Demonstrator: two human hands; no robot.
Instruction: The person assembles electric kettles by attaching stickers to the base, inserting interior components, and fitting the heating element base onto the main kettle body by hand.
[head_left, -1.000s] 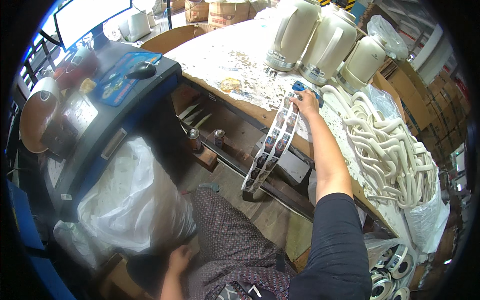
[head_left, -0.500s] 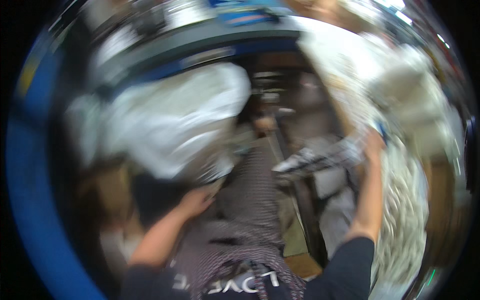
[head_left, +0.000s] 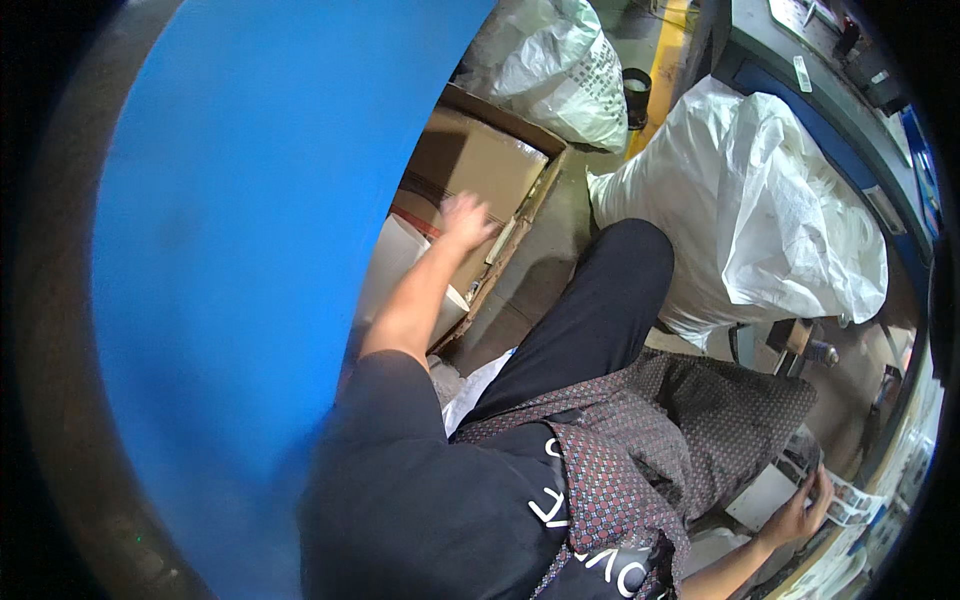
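My left hand [head_left: 467,220] is over a cardboard carton [head_left: 535,215] on the floor. Its fingers are loosely bent and apart, and nothing shows in them. Under and beside it lie a brown cardboard piece [head_left: 480,150] and a white rolled sheet [head_left: 398,248]. At the lower right, my right hand [head_left: 803,507] is closed on clear plastic film [head_left: 852,505] with dark patches, by the edge of the work surface. My right fingers partly cover it, and its full shape is hidden. A white box-like piece [head_left: 765,495] is just left of that hand.
A large blue panel [head_left: 250,220] rises close on my left. A full white sack [head_left: 750,200] stands beyond my knee, below a grey-topped workbench [head_left: 775,50]. Another filled white bag [head_left: 565,75] and a black cup-like container [head_left: 636,95] are at the back.
My view has swung left, bringing the blue panel and carton close. My left hand has moved from beside the white sack to above the carton. My right hand still holds clear plastic.
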